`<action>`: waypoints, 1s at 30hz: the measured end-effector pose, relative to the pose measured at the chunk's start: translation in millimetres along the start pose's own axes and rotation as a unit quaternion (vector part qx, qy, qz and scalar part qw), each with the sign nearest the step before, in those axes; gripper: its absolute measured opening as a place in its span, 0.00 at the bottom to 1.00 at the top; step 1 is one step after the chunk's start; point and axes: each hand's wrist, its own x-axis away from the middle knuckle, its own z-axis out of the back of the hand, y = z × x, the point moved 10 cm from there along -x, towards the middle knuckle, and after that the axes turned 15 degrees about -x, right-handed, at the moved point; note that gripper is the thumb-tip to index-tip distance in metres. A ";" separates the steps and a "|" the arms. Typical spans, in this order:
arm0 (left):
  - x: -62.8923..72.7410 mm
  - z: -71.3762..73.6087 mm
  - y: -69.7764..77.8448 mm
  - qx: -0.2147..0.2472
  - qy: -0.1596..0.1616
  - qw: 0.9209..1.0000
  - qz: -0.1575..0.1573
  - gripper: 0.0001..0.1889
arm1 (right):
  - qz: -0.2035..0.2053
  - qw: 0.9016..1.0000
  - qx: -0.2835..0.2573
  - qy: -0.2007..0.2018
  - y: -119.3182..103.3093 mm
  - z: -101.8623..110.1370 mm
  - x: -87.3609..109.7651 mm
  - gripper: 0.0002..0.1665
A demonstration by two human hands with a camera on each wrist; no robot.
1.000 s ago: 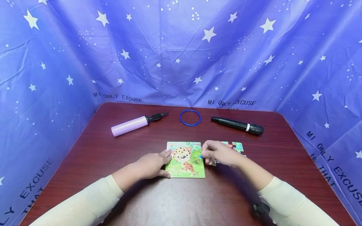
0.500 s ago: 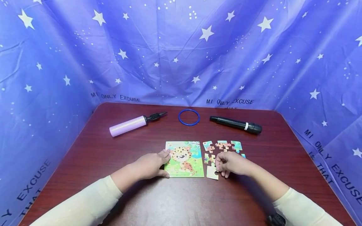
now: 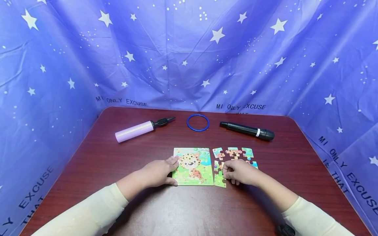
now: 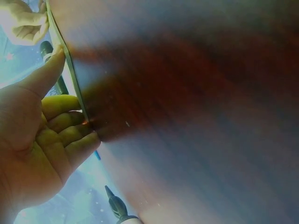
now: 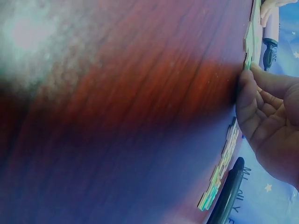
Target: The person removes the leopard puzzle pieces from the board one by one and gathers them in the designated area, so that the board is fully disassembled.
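A square puzzle board (image 3: pixel 193 178) with a spotted leopard cub lies flat on the table. My left hand (image 3: pixel 159 172) rests at its left edge, fingertips on the rim and thumb lower down; in the left wrist view, the thumb (image 4: pixel 44 72) and fingers are spread along that edge. Just right of the board lies a green puzzle piece (image 3: pixel 219 181). My right hand (image 3: pixel 240 172) pinches its right side between thumb and fingers, also seen at the piece's edge in the right wrist view. Several loose pieces (image 3: pixel 233 151) lie behind this hand, some partly hidden by it.
Toward the back of the brown table (image 3: pixel 133 203) lie a pink hand pump (image 3: pixel 136 131), a blue ring (image 3: pixel 198 123) and a black flashlight-like cylinder (image 3: pixel 248 130) with a white band. A starry blue curtain (image 3: pixel 177 49) encloses the table's back and sides.
My right hand has moved from the board's right edge to the lower loose piece. That piece, pale half a second ago, now shows green and sits closer to the board. The left hand stays.
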 end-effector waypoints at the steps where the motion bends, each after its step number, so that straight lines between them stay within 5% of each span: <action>1: 0.0 0.3 0.4 -0.001 0.002 1.000 -0.002 0.43 | 0.002 1.000 0.005 0.005 -1.5 0.4 0.1 0.06; 11: 0.4 0.3 0.3 -0.001 0.005 1.000 -0.002 0.44 | 0.061 0.996 -0.054 0.023 -43.9 -19.9 -13.9 0.12; 22: -1.2 -2.0 0.8 0.000 0.006 1.000 -0.002 0.43 | 0.101 0.991 0.092 0.002 -66.3 -53.2 -39.6 0.18; 30: -0.9 -0.9 0.9 0.000 0.006 1.000 -0.004 0.43 | 0.090 0.991 0.102 -0.006 -65.4 -57.8 -42.7 0.12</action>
